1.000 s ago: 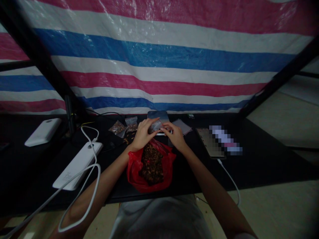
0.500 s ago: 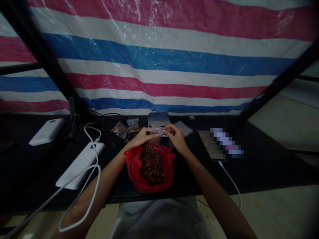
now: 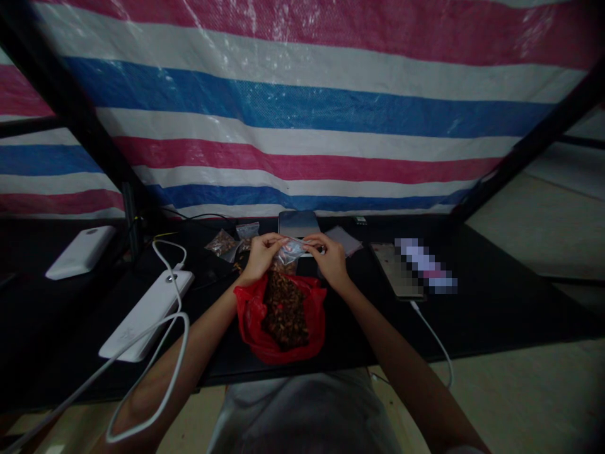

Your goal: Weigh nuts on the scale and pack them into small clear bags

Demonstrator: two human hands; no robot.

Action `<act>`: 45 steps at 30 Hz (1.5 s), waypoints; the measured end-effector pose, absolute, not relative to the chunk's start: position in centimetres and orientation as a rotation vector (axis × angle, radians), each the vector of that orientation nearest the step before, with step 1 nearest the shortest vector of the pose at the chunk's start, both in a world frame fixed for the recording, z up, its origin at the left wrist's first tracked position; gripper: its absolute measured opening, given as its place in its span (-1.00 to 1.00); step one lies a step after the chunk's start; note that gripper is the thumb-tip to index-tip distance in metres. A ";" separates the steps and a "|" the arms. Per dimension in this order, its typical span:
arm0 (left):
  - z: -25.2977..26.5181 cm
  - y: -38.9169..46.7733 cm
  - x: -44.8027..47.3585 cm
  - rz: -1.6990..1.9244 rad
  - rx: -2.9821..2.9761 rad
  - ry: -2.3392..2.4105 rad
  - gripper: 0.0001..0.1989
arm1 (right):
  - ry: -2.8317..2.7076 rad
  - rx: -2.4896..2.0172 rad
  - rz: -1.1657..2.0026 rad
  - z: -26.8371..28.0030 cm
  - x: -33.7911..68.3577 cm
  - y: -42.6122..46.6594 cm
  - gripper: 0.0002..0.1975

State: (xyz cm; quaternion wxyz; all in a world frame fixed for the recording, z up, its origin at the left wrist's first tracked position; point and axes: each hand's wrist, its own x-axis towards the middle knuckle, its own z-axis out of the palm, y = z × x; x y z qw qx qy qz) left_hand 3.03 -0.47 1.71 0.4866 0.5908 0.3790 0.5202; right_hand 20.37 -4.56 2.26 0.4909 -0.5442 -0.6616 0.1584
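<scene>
A small clear zip bag with brown bits in its bottom hangs between my two hands, beyond the red plastic bag. My left hand pinches the left end of its top edge. At the right end, my right hand grips the same edge between thumb and fingers. Below them the red plastic bag stands wide at the mouth, full of small brown seed-like pieces. Left of my left hand lie filled clear bags, one partly hidden by that hand.
A flat scale-like device sits behind my hands, with flat clear bags to its right. A phone with a white cable lies on the right. White power banks and a looping cable are on the left of the black table.
My hands have moved apart along the zip bag's top edge, which is now stretched straight between them. The view has shifted slightly.
</scene>
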 end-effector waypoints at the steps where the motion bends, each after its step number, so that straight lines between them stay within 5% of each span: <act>1: 1.7 -0.5 3.0 1.264 1.450 0.918 -0.70 | -1.591 -1.323 0.386 2.3 20.4 -4.6 -0.88; 22: 1.2 -1.0 3.0 1.252 1.722 0.982 -0.72 | -1.662 -1.315 0.475 2.8 20.9 -5.0 -0.80; 32: 1.0 -0.9 3.0 1.302 1.668 0.966 -0.73 | -1.828 -1.933 -0.298 3.7 36.8 -7.5 -0.65; 45: 0.7 -0.6 2.7 1.290 1.692 0.999 -0.76 | -1.949 -2.104 -0.245 1.2 39.2 -6.9 -0.58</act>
